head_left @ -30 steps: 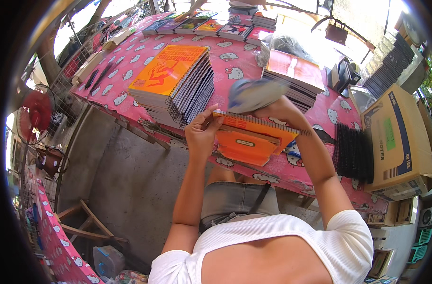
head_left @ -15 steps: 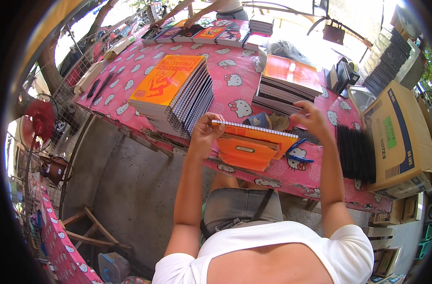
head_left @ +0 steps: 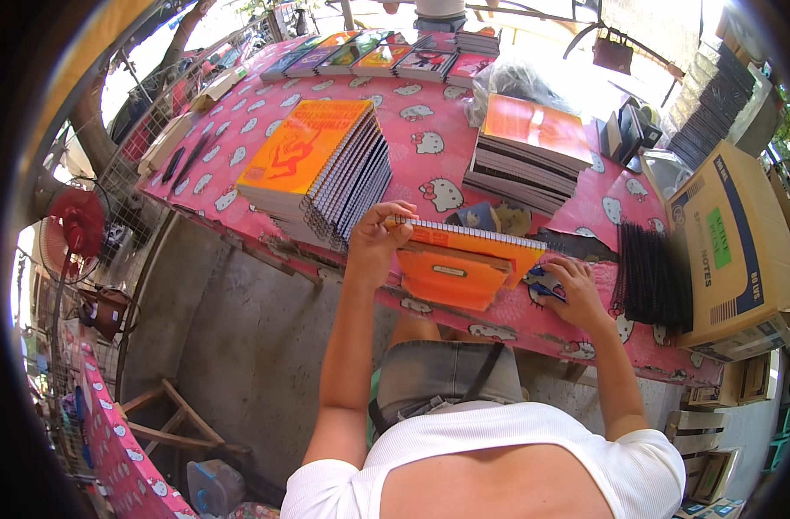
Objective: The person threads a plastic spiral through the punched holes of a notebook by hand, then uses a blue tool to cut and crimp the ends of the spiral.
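My left hand is closed on the left end of an orange spiral notebook, its fingers at the coiled edge. The notebook stands tilted with its coil upward. Against its near side is a worn orange board with a brown upper edge and a small label plate. By the notebook's right end, my right hand has its fingers closed round a pair of blue-handled pliers low at the table's front; the jaws are hidden. Left of my left hand is a tall stack of orange spiral notebooks.
The table wears a pink cartoon-cat cloth. Another notebook stack stands beyond the held one, near a blue cup-like thing. Black coils lie by a cardboard box at right. Notebooks line the far edge, near another person.
My right hand has come down and closed on the blue-handled pliers. My left hand keeps the notebook nearly still. The other person's hands have left the far notebooks.
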Tool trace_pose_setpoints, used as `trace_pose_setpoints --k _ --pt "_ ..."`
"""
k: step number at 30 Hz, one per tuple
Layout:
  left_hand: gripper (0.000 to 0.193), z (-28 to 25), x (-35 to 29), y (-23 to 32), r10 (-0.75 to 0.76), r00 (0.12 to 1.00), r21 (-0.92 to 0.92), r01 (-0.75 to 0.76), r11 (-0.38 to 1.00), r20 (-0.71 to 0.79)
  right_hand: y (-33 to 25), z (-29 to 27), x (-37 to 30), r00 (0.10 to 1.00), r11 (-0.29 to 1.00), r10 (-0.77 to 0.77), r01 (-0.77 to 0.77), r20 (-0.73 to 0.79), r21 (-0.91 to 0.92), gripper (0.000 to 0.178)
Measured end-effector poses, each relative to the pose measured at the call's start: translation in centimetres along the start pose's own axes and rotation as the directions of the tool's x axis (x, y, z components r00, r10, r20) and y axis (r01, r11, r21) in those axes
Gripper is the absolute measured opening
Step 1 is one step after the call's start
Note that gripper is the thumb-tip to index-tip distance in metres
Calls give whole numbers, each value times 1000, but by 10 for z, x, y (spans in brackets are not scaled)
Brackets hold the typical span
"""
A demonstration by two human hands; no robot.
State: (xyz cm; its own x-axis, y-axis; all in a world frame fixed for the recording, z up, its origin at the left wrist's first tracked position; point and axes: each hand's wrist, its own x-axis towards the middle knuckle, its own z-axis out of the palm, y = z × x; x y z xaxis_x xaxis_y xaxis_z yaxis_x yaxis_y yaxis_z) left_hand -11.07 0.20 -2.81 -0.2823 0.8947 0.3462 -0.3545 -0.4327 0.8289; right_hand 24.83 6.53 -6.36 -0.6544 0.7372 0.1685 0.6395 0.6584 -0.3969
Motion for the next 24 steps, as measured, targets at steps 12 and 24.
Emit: trace_pose_setpoints --k 12,24 --pt "17 7 20 38 205 974 167 -219 961 94 -11 20 -14 984 989 128 -136 -125 -59 62" --pt "30 87 -75 19 389 874 807 -443 391 291 -119 -32 -27 956 870 13 134 -292 475 45"
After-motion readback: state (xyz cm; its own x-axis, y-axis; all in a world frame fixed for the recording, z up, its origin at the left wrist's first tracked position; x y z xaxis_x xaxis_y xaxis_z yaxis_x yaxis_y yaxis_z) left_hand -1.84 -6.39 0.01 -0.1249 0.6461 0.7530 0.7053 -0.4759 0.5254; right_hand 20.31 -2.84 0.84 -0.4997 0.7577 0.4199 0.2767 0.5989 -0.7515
